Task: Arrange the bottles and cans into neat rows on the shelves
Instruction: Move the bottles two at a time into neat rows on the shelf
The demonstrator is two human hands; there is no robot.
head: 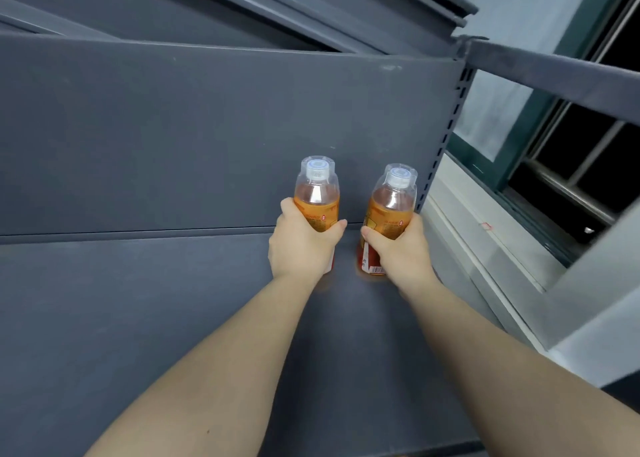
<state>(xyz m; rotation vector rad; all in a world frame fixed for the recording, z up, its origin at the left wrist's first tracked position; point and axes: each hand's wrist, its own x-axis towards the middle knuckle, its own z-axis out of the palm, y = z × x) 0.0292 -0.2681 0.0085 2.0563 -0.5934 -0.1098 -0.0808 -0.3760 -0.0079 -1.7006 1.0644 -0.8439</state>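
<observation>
Placing step, looks like: left hand [301, 245] wrapped round the left bottle [317, 193], right hand [398, 248] round the right bottle [393, 200], both upright on the shelf [138, 300] beneath. Next, probably: close the gap, square up, let go.

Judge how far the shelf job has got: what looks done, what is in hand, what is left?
Done: nothing released; the grey shelf carries no other stock in view. In hand: the left hand grips one orange bottle, the right hand grips a second bottle, both upright, side by side but apart, near the shelf's right end. Left: let go of both, then extend the row; no cans show.
</observation>
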